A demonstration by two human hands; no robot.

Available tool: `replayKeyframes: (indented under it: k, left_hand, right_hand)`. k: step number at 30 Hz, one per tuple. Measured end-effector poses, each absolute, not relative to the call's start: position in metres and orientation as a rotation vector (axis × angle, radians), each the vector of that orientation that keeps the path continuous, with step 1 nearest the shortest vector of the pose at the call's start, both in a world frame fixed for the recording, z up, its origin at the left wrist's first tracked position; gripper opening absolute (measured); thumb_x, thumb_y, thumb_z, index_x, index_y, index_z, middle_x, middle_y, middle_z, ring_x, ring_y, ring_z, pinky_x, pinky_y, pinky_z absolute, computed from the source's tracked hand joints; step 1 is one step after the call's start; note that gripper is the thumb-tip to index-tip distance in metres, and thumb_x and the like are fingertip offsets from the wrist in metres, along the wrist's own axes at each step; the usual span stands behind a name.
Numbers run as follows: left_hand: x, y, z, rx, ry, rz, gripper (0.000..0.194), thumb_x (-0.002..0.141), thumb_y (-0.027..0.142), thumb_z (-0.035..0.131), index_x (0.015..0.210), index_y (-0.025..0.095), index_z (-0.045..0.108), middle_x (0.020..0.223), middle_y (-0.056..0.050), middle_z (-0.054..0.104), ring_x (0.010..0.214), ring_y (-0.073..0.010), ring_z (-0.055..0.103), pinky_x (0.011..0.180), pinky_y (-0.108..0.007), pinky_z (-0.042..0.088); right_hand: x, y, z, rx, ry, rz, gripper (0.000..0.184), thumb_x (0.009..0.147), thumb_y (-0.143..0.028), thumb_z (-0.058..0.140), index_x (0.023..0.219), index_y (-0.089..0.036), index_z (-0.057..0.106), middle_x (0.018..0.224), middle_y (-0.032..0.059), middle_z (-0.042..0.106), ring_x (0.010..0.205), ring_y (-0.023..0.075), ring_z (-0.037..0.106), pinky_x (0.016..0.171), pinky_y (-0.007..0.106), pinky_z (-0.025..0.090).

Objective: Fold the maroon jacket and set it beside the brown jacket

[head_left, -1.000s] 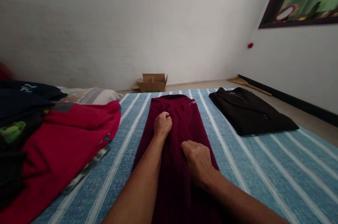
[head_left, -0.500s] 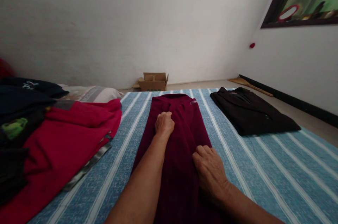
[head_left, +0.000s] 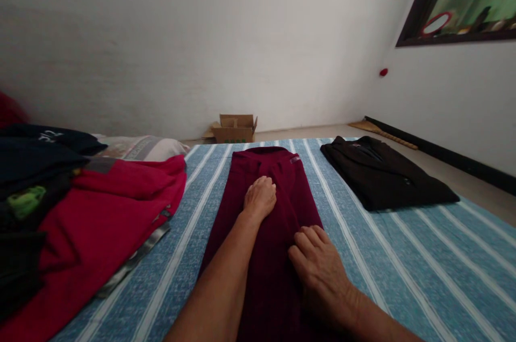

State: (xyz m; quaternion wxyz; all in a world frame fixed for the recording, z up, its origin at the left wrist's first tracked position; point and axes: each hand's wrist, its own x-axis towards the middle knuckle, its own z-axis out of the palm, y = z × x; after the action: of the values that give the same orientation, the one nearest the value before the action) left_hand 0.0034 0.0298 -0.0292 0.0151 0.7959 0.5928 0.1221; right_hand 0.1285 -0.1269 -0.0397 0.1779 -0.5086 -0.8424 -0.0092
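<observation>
A burgundy garment (head_left: 268, 277), which looks like trousers, lies lengthwise in front of me with its waistband at the far end and a small label at the far right corner. My left hand (head_left: 260, 197) rests on its upper middle, fingers bent and closed on the cloth, tips partly hidden. Nearer to me, my right hand (head_left: 318, 261) is at the right side of the same garment. Its fingers are curled down onto the cloth near the edge. Shallow creases run along the fabric between the hands and the waistband.
The garment lies on a blue striped bedspread (head_left: 177, 256). To the right sits a folded dark garment (head_left: 387, 175). Bright pink clothing (head_left: 121, 207) and dark clothes (head_left: 36, 159) are piled at left, by a pale pillow-like bundle (head_left: 149, 147). Beyond the bed stands a cardboard box (head_left: 236, 129).
My left hand has slid a little to the right across the burgundy garment. The right hand has stayed near the edge, its fingers slightly looser. The view has tilted slightly.
</observation>
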Motion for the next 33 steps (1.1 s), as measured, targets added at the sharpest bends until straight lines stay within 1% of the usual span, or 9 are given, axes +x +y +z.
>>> replayKeyframes:
  k: [5,10,12,14,17,19,21,25,33]
  left_hand:
    - [0.002,0.032,-0.038,2.411,1.864,0.282,0.037,0.093,0.029,0.031,0.123,0.013,0.046,0.139,-0.015,0.04,0.129,-0.0227,0.036,0.101,-0.036,0.031]
    - [0.004,0.031,-0.041,2.419,1.889,0.285,0.042,0.093,0.032,0.029,0.129,0.014,0.041,0.143,-0.015,0.036,0.133,-0.0237,0.029,0.103,-0.041,0.026]
    - [0.004,0.031,-0.041,2.423,1.888,0.284,0.042,0.093,0.033,0.029,0.13,0.015,0.039,0.144,-0.015,0.035,0.133,-0.0239,0.028,0.103,-0.042,0.025]
    - [0.003,0.032,-0.041,2.435,1.884,0.266,0.043,0.093,0.033,0.029,0.132,0.016,0.038,0.144,-0.014,0.034,0.133,-0.0242,0.028,0.104,-0.043,0.025]
    - [0.002,0.033,-0.04,2.457,1.883,0.231,0.045,0.093,0.035,0.027,0.133,0.017,0.037,0.145,-0.014,0.032,0.133,-0.0249,0.029,0.103,-0.044,0.026]
    - [0.001,0.033,-0.04,2.471,1.884,0.218,0.045,0.093,0.036,0.027,0.133,0.017,0.037,0.145,-0.014,0.032,0.133,-0.0251,0.029,0.103,-0.044,0.027]
    - [0.001,0.034,-0.041,2.484,1.887,0.214,0.045,0.093,0.036,0.026,0.132,0.017,0.038,0.145,-0.014,0.033,0.133,-0.0247,0.03,0.102,-0.043,0.028]
    - [0.001,0.035,-0.04,2.465,1.916,0.204,0.044,0.093,0.038,0.027,0.132,0.02,0.038,0.145,-0.013,0.033,0.133,-0.0237,0.03,0.103,-0.043,0.028]
    - [0.003,0.04,-0.038,2.432,1.956,0.127,0.047,0.092,0.042,0.026,0.133,0.023,0.037,0.147,-0.012,0.029,0.134,-0.0266,0.026,0.102,-0.047,0.026]
  right_hand:
    - [0.136,-0.132,-0.017,-1.53,-2.623,0.057,0.017,0.067,-0.015,0.055,0.082,-0.017,0.062,0.084,0.0074,0.061,0.078,0.0211,0.052,0.079,0.039,0.039]
    - [0.138,-0.138,-0.001,-1.295,-2.563,0.033,0.011,0.076,-0.02,0.053,0.083,-0.02,0.062,0.087,0.0055,0.064,0.079,0.0194,0.056,0.078,0.036,0.043]
    - [0.129,-0.139,-0.01,-1.189,-2.443,0.025,0.015,0.083,-0.022,0.049,0.093,-0.022,0.061,0.099,0.0052,0.064,0.087,0.0192,0.057,0.083,0.034,0.043]
    - [0.117,-0.139,-0.026,-1.159,-2.373,0.015,0.024,0.086,-0.029,0.05,0.107,-0.021,0.059,0.114,0.0076,0.06,0.102,0.0221,0.055,0.091,0.036,0.042]
    - [0.106,-0.138,-0.052,-1.264,-2.335,0.015,0.05,0.082,-0.046,0.056,0.12,-0.014,0.053,0.128,0.0151,0.052,0.119,0.0292,0.046,0.1,0.041,0.038]
    - [0.103,-0.138,-0.064,-1.328,-2.331,0.047,0.059,0.081,-0.049,0.056,0.125,-0.011,0.05,0.134,0.0178,0.046,0.125,0.0312,0.04,0.103,0.043,0.035]
    - [0.102,-0.139,-0.068,-1.345,-2.338,0.088,0.059,0.082,-0.049,0.054,0.127,-0.011,0.049,0.137,0.0178,0.042,0.128,0.0309,0.035,0.105,0.044,0.032]
    - [0.101,-0.14,-0.064,-1.357,-2.32,0.116,0.057,0.083,-0.049,0.052,0.125,-0.011,0.052,0.136,0.0179,0.043,0.128,0.0309,0.035,0.105,0.046,0.033]
    - [0.099,-0.139,-0.047,-1.39,-2.326,0.211,0.057,0.085,-0.049,0.047,0.126,-0.009,0.05,0.137,0.0197,0.042,0.129,0.0337,0.032,0.105,0.049,0.03]
